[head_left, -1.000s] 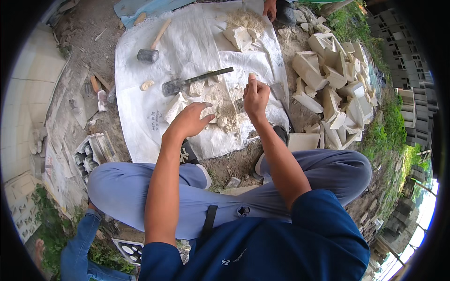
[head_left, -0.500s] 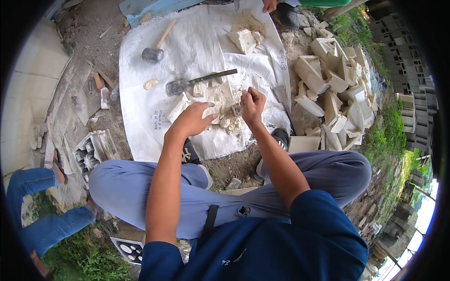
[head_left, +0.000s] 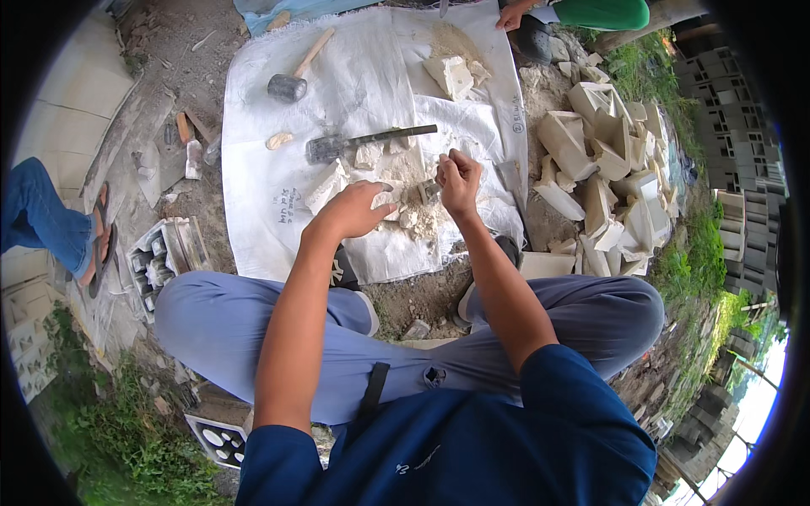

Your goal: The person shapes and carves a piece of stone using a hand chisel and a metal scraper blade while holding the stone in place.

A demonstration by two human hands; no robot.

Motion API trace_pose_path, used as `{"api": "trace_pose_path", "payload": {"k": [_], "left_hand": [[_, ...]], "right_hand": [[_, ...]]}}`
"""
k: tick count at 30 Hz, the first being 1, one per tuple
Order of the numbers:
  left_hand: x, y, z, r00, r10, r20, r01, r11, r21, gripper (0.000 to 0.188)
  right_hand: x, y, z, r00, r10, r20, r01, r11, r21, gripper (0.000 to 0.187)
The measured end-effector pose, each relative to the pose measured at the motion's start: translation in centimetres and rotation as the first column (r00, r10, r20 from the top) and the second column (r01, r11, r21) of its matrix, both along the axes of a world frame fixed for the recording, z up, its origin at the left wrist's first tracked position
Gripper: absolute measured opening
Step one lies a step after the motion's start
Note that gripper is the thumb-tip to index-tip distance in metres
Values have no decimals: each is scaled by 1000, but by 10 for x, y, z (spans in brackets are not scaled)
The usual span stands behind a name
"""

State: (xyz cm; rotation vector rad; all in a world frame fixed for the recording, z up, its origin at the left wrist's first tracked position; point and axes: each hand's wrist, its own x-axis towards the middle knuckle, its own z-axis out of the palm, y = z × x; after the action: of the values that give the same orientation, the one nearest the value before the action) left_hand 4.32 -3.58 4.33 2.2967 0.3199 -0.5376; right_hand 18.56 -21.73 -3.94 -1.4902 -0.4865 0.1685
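My left hand (head_left: 350, 209) is curved over a pale, plaster-like chunk (head_left: 382, 199), thumb and fingers on either side of it. My right hand (head_left: 459, 181) is closed in a fist around what looks like a small hammer (head_left: 429, 191); its blocky head shows beside the fist, above the rubble, and most of its handle is hidden. Crumbled pieces (head_left: 419, 223) and powder lie between my hands. Just beyond them lies a dark mallet (head_left: 325, 149) with a long dark handle. A larger broken block (head_left: 327, 187) lies next to my left hand.
A white woven sheet (head_left: 253, 169) bears another mallet (head_left: 288, 88) and a pale block (head_left: 450, 78). Broken cast pieces (head_left: 603, 152) are heaped at the right. A co-worker's hand (head_left: 511, 14) is at the sheet's far edge. Another person's sandalled foot (head_left: 99, 236) is at the left.
The small hammer's head has shifted slightly against the rubble. The view has shifted a little. At the left, the person in jeans has stepped, and only one leg shows now.
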Motion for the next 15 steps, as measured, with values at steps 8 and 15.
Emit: {"api": "trace_pose_path", "payload": {"k": [8, 15], "left_hand": [[-33, 20, -6, 997, 65, 40, -67, 996, 57, 49], [-19, 12, -13, 999, 38, 32, -40, 998, 39, 49]], "right_hand": [[-23, 40, 88, 988, -17, -154, 20, 1000, 20, 61], [-31, 32, 6, 999, -49, -17, 48, 994, -95, 64]]}}
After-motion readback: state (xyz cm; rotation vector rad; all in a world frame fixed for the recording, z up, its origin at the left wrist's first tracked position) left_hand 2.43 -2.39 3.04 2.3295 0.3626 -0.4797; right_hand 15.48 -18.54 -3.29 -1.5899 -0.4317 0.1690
